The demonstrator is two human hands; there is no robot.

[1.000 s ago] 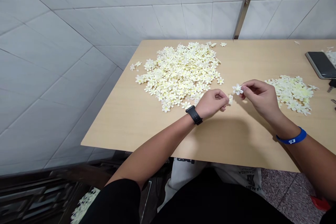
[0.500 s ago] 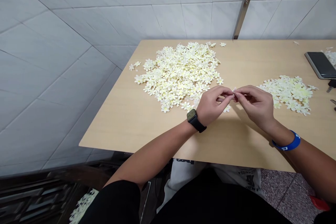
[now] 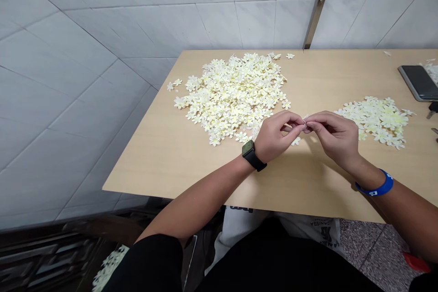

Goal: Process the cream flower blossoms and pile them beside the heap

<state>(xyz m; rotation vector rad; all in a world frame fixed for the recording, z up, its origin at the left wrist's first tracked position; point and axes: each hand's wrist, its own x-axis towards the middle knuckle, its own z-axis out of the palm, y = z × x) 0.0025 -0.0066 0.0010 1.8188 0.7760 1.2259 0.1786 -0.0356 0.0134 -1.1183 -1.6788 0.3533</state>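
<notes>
Scanning from the left: tiled wall, then the table (image 3: 164, 164) edge, then the big pile (image 3: 232, 96) of cream fabric flowers spread loose toward the back. Judged to be stock, kept within reach of my left hand (image 3: 273, 137).

Left hand, black watch (image 3: 251, 155) on its wrist, is closed in a pinch; thumb and forefinger meet the right hand (image 3: 337, 137) tip to tip above the table. Between the fingers only a sliver of a flower (image 3: 304, 121) shows; both hands hold it, narrow grip, most of it hidden. One more flower (image 3: 296, 141) lies on the table just under the hands.

Right wrist: blue band (image 3: 376, 188) with a white mark, unreadable. Beyond it the small pile (image 3: 376, 118), set well apart from the big one, probably to keep the two lots separate. Far right: a phone (image 3: 418, 83), screen dark.

Cloth under the table edge bears print, too small to read.
</notes>
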